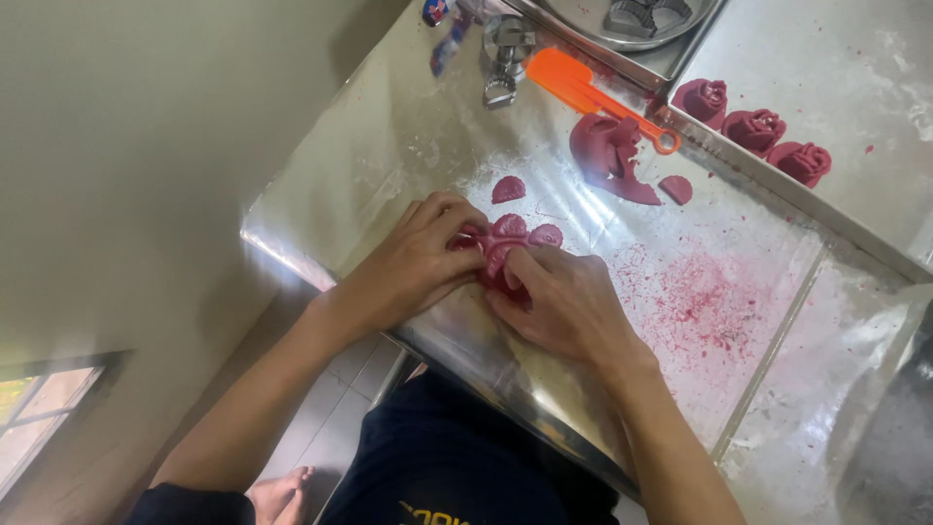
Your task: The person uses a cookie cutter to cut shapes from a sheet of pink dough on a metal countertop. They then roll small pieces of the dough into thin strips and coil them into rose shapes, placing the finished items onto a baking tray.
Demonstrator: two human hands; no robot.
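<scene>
Our left hand (413,262) and right hand (562,301) grip closed on the dough petals (513,238) at desk (408,146) centre (soft, light, easily torn), best pinched at the base, with a loose petal (507,189) at twelve o'clock.

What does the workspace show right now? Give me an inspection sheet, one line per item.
Surface: metal table under clear film, dusted with red crumbs.
Job's things: dark red dough piece with petal-like discs, pressed between both hands.
Clutter: dough lump, two loose discs, orange spatula, metal cutters, three dough roses.
Hands: left hand and right hand both on the dough piece.
Cables: nothing seen.
Surroundings: plain wall, window corner, tiled floor.
</scene>
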